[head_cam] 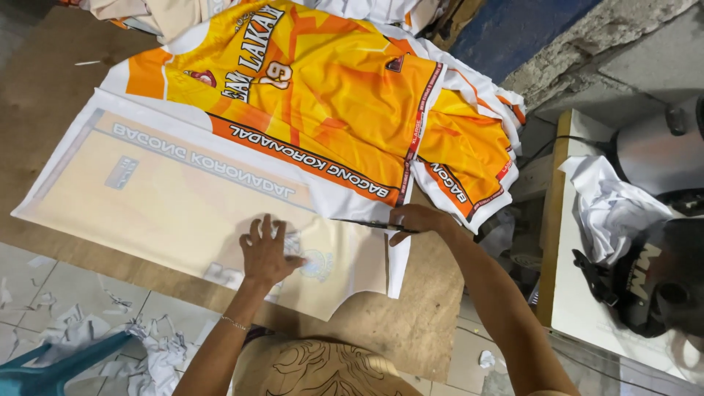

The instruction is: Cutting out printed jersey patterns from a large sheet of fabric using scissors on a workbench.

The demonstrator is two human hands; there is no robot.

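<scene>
A large sheet of pale printed fabric, reverse side up with faint orange colouring, lies on a brown board. My left hand presses flat on its near part, fingers spread. My right hand grips dark scissors whose blades point left into the fabric's right edge. Beyond it lies a bright orange and yellow printed jersey panel with white borders, overlapping more such panels at the right.
Fabric scraps litter the tiled floor at lower left beside a teal stool. At right a white table carries crumpled white cloth and a dark machine. A concrete ledge rises behind.
</scene>
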